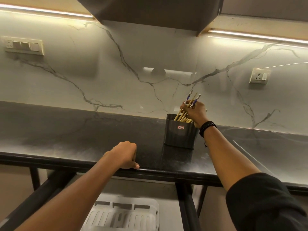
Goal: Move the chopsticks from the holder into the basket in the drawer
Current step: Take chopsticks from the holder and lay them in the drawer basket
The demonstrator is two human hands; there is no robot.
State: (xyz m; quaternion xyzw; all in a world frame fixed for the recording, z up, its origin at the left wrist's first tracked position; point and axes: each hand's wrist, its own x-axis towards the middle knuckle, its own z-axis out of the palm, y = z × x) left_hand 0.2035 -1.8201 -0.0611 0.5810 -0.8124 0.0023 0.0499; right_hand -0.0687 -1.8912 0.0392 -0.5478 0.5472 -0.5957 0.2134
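A dark grey holder [180, 134] stands on the black countertop [83, 130] by the marble wall, with several wooden chopsticks [186, 120] inside. My right hand [195, 112] reaches over its top and pinches a few chopsticks [191, 99] with blue-patterned ends, their lower ends still inside the holder. Curled into a fist and holding nothing, my left hand [125, 155] rests on the counter's front edge. Below the counter, a white slotted basket [123, 214] lies in the open drawer [185, 205].
A dark hood or cabinet [150, 12] hangs overhead. Wall sockets sit at the left [23, 45] and right [259, 76] of the marble backsplash. The drawer's black frame rails run on both sides of the basket.
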